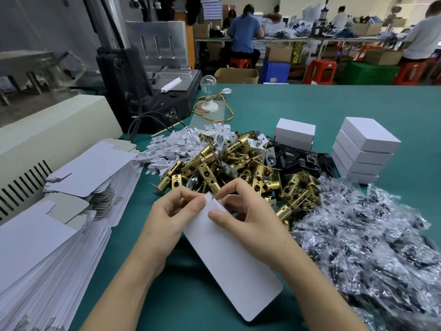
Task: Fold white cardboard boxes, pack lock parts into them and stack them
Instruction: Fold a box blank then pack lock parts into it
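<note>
Both my hands hold one white cardboard box blank (229, 256) above the green table, its long flap pointing toward me. My left hand (171, 211) pinches the blank's far left corner between thumb and fingers. My right hand (248, 211) grips the far right edge, thumb pressed on the top face. Just beyond lies a heap of brass lock latches (229, 163). Folded white boxes stand in a stack (362, 149) at the right, with a lower stack (294, 133) behind the heap.
Stacks of flat box blanks (59, 223) fill the left side. Small white card inserts (176, 144) lie behind the latches, black plates (307, 158) to their right, clear bags of screws (372, 235) at the right. A machine (148, 75) and a bulb (208, 91) stand behind.
</note>
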